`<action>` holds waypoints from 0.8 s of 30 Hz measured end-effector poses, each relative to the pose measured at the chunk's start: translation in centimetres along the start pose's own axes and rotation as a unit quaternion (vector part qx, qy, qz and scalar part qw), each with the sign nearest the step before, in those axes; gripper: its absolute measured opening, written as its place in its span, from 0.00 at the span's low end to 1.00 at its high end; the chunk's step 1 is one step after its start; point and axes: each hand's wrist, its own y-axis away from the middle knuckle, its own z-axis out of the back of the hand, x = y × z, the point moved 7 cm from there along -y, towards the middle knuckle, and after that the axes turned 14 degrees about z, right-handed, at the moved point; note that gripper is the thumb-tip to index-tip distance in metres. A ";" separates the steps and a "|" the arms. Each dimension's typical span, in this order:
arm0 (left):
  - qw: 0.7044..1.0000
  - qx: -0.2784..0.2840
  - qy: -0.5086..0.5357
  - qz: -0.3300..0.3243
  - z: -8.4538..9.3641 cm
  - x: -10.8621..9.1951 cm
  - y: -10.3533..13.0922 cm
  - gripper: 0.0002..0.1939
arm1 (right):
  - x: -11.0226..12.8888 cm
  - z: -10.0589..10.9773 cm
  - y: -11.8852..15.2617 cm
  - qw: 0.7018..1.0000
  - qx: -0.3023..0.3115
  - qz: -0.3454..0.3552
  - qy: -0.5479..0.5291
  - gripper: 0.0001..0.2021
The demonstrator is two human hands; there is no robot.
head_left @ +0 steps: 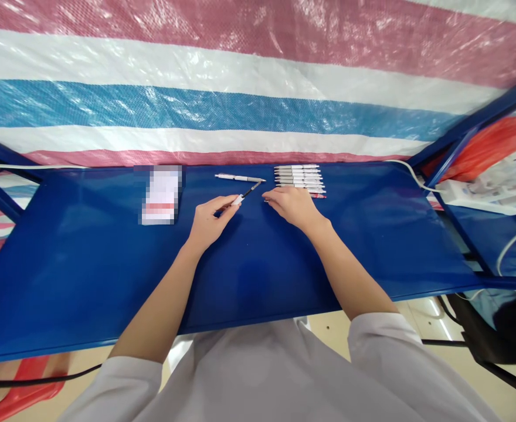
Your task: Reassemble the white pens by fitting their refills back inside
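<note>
Between the fingertips of my left hand is an opened pen, its white barrel in the grip. A thin dark refill sticks out of it towards the upper right. My right hand is closed, palm down, just to the right of the refill's tip. A tiny light part seems to show at its fingertips, too small to name. Behind the hands lies a single white and grey pen. Several white pens lie side by side beyond my right hand, which partly covers the nearest ones; a red one shows there.
The blue table carries a blurred-out white and red rectangular item on the left. A striped plastic sheet hangs behind. White cables cross the right back corner. Blue frame bars and a red bag stand beyond.
</note>
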 end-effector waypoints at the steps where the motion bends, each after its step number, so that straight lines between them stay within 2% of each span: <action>1: 1.000 0.000 0.001 0.001 0.0 0.1 0.0 0.14 | -0.1 0.2 0.0 0.999 -0.024 0.000 -0.028 0.16; 5: 1.000 -0.006 0.002 0.003 0.3 0.2 -0.1 0.15 | -0.9 1.1 -0.2 0.977 -0.143 -0.012 -0.160 0.16; 8: 1.000 -0.004 0.016 0.009 0.5 0.3 -0.2 0.16 | -1.7 1.1 -0.5 0.930 -0.224 -0.032 -0.290 0.14; 10: 1.000 -0.003 0.024 0.013 0.6 0.3 -0.3 0.17 | -2.2 0.4 -0.8 0.868 -0.262 -0.067 -0.417 0.13; 12: 0.999 -0.003 0.030 0.017 0.8 0.4 -0.3 0.17 | -2.5 -0.8 -1.3 0.777 -0.290 -0.107 -0.548 0.15; 14: 0.999 -0.005 0.040 0.022 1.0 0.6 -0.4 0.17 | -2.4 -1.8 -1.7 0.702 -0.314 -0.138 -0.624 0.17; 17: 0.998 -0.009 0.055 0.030 1.3 1.0 -0.6 0.18 | -1.8 -3.0 -2.1 0.628 -0.336 -0.165 -0.682 0.19; 20: 0.997 -0.010 0.059 0.037 1.5 1.2 -0.7 0.18 | -1.3 -4.1 -2.4 0.592 -0.346 -0.185 -0.704 0.21; 24: 0.996 -0.016 0.069 0.045 1.7 1.5 -0.7 0.18 | -1.1 -5.3 -2.3 0.581 -0.346 -0.213 -0.705 0.22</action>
